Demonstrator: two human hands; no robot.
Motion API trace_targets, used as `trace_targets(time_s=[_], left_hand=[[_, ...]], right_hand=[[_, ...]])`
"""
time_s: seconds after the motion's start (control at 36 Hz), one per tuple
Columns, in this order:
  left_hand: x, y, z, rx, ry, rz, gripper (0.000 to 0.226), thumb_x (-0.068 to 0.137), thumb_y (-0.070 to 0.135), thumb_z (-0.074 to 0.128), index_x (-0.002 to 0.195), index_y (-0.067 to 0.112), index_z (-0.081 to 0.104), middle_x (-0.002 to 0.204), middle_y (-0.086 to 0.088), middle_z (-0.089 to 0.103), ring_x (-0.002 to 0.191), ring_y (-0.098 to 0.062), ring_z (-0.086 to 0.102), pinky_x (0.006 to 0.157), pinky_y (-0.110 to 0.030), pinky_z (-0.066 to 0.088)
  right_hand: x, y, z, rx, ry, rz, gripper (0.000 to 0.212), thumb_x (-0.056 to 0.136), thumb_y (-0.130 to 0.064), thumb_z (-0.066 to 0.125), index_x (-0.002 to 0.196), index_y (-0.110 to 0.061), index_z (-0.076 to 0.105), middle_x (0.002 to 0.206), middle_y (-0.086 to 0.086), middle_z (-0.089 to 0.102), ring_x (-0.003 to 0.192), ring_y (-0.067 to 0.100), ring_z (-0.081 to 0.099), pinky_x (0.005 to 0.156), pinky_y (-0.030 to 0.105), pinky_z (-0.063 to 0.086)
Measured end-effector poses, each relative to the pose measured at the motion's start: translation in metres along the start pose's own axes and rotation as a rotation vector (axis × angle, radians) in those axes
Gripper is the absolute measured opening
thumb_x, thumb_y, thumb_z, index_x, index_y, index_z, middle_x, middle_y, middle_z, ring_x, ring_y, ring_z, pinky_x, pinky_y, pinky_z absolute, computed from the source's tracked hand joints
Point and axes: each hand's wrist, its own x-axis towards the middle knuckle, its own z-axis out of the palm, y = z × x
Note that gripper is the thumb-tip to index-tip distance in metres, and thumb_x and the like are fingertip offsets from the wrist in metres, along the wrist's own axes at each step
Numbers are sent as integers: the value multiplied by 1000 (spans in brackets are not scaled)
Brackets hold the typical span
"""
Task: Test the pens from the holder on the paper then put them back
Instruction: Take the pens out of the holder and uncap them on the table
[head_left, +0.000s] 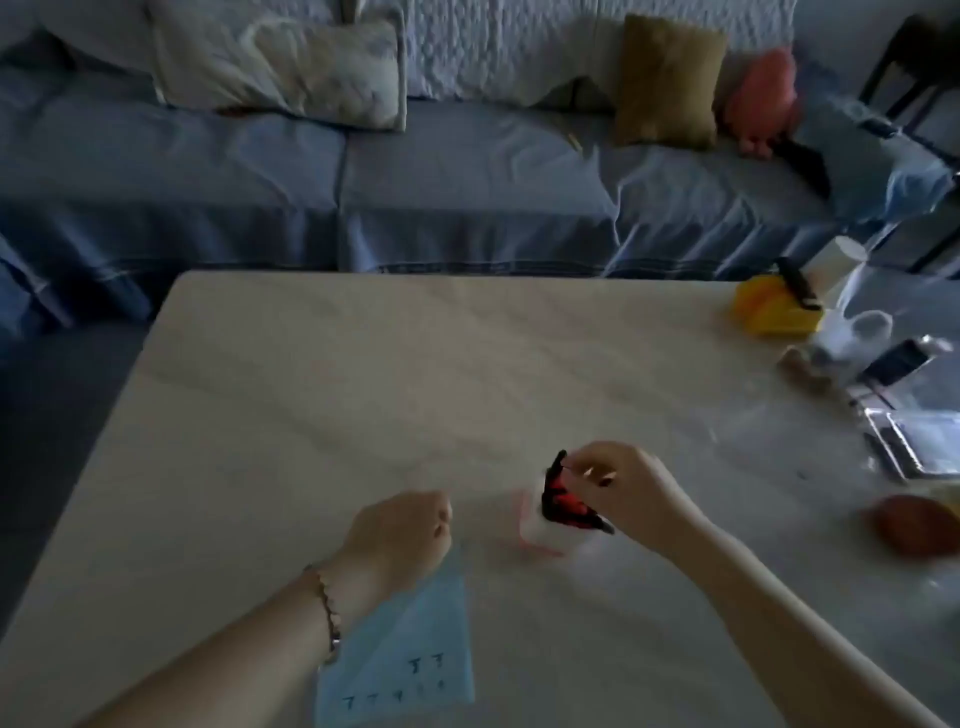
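Note:
A pale, translucent pen holder (540, 535) stands on the table just in front of me, with several red-and-black pens (563, 504) leaning in it. My right hand (623, 488) is at the holder's top right, fingers pinched on the upper end of one pen. Whether that pen rests in the holder is blurred. A light blue sheet of paper (415, 660) lies near the front edge, carrying several small dark test marks. My left hand (402, 530) rests as a loose fist on the paper's far corner, holding nothing that I can see.
The pale table (363, 374) stretches ahead to a blue sofa (363, 176) with cushions. At the right edge stand a yellow box (774, 312), white cups (862, 327), a dark device (893, 364), a tray (914, 441) and a round reddish fruit (914, 525).

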Motion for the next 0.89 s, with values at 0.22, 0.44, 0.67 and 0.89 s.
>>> trace_targets(time_s=[0.22,0.44,0.67,0.89], left_hand=[[56,-9,79,-80,119,72,25,91,23,41,112,25,54,116,7,60,112,-13,53,91,-22,38],[67,1,95,-179,314,222,21,90,25,46,107,27,58,105,10,62,99,-12,57,83,-24,42],[38,8,93,-623,283,155,18,81,24,53,72,11,62,67,0,66,67,-16,66,68,-27,50],[-4,31,59,-1309,-137,45,43,95,42,37,97,11,65,83,-4,67,72,-13,64,61,-24,52]], right_hand=[[36,56,57,-384,90,-120,32,76,-48,64,104,-32,64,103,-11,61,102,13,49,85,24,34],[45,70,78,-392,150,-186,16,79,-44,62,77,-27,64,93,-6,66,95,16,50,77,29,35],[7,51,69,-131,545,-286,14,80,-24,69,93,-20,71,79,-14,56,69,5,55,60,16,44],[-34,31,126,30,785,-771,27,69,-5,71,96,-3,72,96,-5,59,88,-3,55,81,4,44]])
